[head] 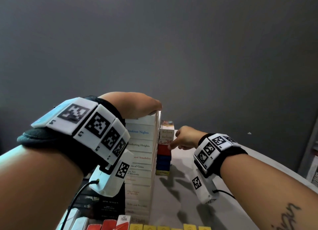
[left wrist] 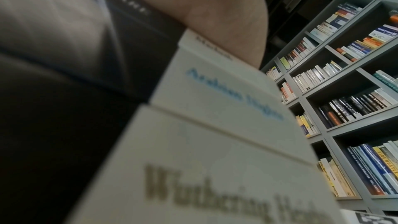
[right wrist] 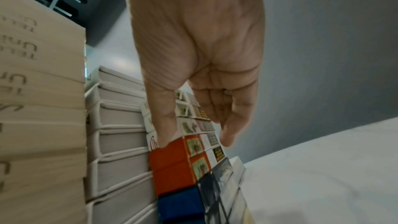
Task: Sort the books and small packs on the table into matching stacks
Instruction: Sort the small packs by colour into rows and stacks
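**Stacks mostly built, loose packs left**

The desk [head: 223,186] carries a tall white book stack [head: 140,161]; the left hand [head: 137,107] rests on its top, grip apparently flat, fingers hidden. At its 3 o'clock, touching, stands the pack stack [head: 165,150]; the right hand [head: 184,138] pinches it at the Chesterfield pack [head: 165,142]. Dark books [head: 106,205] wait at 7 o'clock; red and yellow packs [head: 154,227] at 6 look unsorted.
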The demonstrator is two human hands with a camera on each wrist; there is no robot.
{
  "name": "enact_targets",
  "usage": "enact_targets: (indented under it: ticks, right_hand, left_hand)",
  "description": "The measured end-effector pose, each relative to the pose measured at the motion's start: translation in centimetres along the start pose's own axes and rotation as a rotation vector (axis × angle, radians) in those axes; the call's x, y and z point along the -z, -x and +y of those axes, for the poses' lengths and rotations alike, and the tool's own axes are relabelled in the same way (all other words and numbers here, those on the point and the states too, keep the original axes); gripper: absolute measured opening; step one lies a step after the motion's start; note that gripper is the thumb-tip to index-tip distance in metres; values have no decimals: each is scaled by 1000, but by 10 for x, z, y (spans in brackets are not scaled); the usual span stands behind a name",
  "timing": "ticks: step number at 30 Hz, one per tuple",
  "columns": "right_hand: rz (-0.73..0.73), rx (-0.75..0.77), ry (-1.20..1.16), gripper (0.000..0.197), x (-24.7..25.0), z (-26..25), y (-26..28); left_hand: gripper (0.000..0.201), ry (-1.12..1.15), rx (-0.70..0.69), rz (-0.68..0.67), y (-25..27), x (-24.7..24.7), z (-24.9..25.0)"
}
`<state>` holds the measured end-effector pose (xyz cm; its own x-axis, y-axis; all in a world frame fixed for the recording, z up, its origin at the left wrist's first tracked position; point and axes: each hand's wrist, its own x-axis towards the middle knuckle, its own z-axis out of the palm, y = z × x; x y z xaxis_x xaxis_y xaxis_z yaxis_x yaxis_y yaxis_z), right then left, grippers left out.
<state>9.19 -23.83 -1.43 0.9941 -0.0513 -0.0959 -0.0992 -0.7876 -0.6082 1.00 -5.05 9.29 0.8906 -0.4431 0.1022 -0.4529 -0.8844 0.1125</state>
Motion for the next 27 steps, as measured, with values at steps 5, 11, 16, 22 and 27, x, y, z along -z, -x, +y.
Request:
enact_targets:
  ticks: [5,11,16,22,27]
  right_hand:
    - [12,29,30,33,-1,-10,0]
    - [21,18,20,30,-1,-10,-2]
    - [-22,19,19,23,9,-14,-1]
    - [21,26,-4,16,-1,-20,-11]
    - [69,29,-7,19,-6,-22,-14]
  left_hand:
    - [23,190,76,19,-6,-4,-2]
    - [25,112,60,12,-3,-2,-1]
    - [21,-7,20,-15,0,1,1]
    - [20,-36,-3,-2,-3,1,-2]
    - [23,-60,0,-5,-4,1,-2]
